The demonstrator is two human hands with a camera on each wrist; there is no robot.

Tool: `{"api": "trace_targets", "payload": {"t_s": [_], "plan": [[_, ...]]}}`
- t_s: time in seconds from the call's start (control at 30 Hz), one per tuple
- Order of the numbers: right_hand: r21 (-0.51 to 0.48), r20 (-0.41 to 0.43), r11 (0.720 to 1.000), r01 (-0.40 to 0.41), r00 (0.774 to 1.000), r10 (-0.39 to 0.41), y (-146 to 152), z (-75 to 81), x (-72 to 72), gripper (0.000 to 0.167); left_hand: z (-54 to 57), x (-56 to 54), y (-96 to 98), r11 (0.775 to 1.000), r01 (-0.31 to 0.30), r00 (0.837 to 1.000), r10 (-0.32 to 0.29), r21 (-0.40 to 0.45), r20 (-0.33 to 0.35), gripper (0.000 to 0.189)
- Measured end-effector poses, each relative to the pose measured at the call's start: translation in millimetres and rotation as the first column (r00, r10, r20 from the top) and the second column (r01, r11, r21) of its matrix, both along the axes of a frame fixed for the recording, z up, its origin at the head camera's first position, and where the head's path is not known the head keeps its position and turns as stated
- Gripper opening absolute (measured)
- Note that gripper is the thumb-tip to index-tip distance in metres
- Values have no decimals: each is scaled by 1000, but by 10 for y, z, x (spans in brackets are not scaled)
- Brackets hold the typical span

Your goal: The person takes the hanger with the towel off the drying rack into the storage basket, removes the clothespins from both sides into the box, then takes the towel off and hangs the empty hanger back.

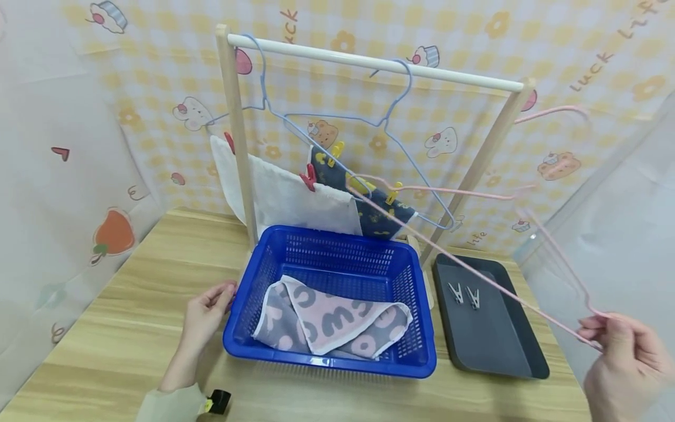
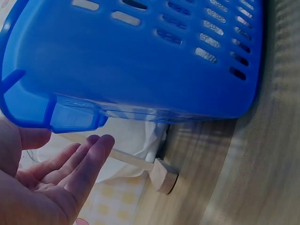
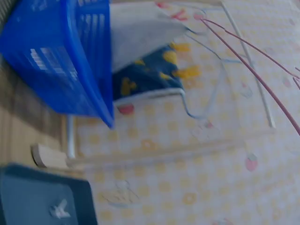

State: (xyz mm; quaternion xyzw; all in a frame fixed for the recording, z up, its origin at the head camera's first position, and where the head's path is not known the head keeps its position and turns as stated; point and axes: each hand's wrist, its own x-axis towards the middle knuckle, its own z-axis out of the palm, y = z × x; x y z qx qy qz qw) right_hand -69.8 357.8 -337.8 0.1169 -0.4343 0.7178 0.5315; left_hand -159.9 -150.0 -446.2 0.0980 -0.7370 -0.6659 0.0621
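Note:
My right hand [image 1: 627,351] pinches one end of a pink clothes hanger [image 1: 469,267], which stretches leftward over the tray and the basket, its hook pointing up at the right. In the right wrist view, part of the pink hanger [image 3: 253,71] shows at the upper right; the hand itself is out of that frame. A blue plastic basket [image 1: 379,369] stands in the middle with a folded pink-and-grey lettered cloth [image 1: 337,319] inside. At its left rim is my left hand [image 1: 205,316]. The left wrist view shows that hand's fingers [image 2: 91,161] extended, the thumb right at the rim.
Behind the basket stands a rack with a white bar [image 1: 337,56]. Two blue hangers hang there, with a white cloth [image 1: 285,193] in red clips and a dark patterned cloth [image 1: 377,223] in yellow clips. At right, a dark tray [image 1: 490,340] holds two grey clothespins [image 1: 473,298].

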Motion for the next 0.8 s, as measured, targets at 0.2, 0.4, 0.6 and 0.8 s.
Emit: {"api": "trace_targets", "payload": {"t_s": [0.2, 0.4, 0.6, 0.8], "plan": [[-132, 70, 975, 176, 983, -168, 200, 80, 78, 14, -15, 12, 39, 995, 9, 997, -1, -95, 76, 38], [-212, 113, 920, 331, 943, -313, 300, 150, 48, 8, -17, 11, 44, 991, 27, 995, -14, -129, 100, 39], [-59, 276, 910, 410, 883, -379, 286, 400, -114, 12, -12, 10, 45, 991, 45, 995, -33, -124, 99, 39], [147, 187, 915, 375, 898, -398, 184, 627, -500, 15, -36, 1, 63, 990, 50, 996, -39, -128, 84, 37]]}}
